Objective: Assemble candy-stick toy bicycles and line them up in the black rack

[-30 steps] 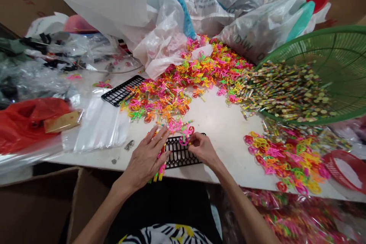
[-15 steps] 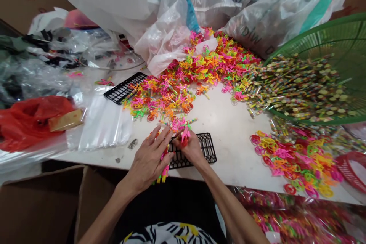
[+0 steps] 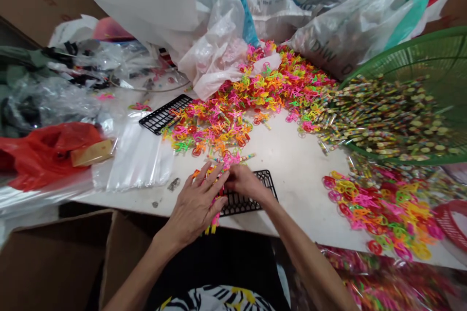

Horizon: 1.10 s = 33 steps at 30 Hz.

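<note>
My left hand (image 3: 195, 204) lies with fingers stretched over a row of colourful plastic pieces (image 3: 214, 223) at the left part of a black slotted rack (image 3: 269, 185). Close beside its fingertips, my right hand (image 3: 245, 182) has its fingers curled together over the rack; whatever they hold is hidden. Just beyond both hands are pink plastic pieces (image 3: 230, 159) and a thin patterned stick (image 3: 248, 157). The rack lies flat near the table's front edge, partly covered by my hands.
A heap of bright plastic pieces (image 3: 262, 87) spreads across the back. At right stand a green basket (image 3: 397, 41) of patterned sticks and a smaller pile of pieces (image 3: 383, 209). Another black rack (image 3: 166, 114), clear bags (image 3: 136, 155) and a red bag (image 3: 47, 150) lie left.
My right hand has moved slightly up and turned towards the left fingers. The pink and red piece seen at its fingers is now out of sight. My left hand stays over the row.
</note>
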Tool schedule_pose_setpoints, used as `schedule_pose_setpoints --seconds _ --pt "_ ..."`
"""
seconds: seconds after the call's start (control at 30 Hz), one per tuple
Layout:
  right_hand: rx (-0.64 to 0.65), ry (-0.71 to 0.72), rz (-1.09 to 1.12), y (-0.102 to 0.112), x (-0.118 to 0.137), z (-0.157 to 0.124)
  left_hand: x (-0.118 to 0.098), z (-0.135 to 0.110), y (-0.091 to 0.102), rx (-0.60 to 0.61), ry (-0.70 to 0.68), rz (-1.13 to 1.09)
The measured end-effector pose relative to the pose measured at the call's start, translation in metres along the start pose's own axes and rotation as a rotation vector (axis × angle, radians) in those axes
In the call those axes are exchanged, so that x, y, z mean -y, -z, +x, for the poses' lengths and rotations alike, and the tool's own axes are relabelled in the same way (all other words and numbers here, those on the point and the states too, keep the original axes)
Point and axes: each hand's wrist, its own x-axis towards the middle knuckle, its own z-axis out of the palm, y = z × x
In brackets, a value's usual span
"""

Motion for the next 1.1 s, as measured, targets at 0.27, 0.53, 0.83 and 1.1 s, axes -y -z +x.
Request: schedule_pose_setpoints --seconds 0.27,0.53,0.83,1.1 --pt "-0.029 -0.148 -0.351 0.051 -0.039 0.007 -0.001 0.000 -0.001 -0.030 0.032 0.007" --pt "-0.124 -0.119 0.608 0.007 -0.013 -0.068 -0.002 0.000 -0.002 -0.029 0.051 -0.022" --pt "-0.355 -0.285 0.796 -0.035 0.017 -0.086 -0.002 -0.001 -0.003 -0.014 0.048 -0.040" --pt "-0.280 -0.125 0.432 -0.048 0.035 -0.075 -0.003 -0.002 0.001 0.013 0.055 -0.020"
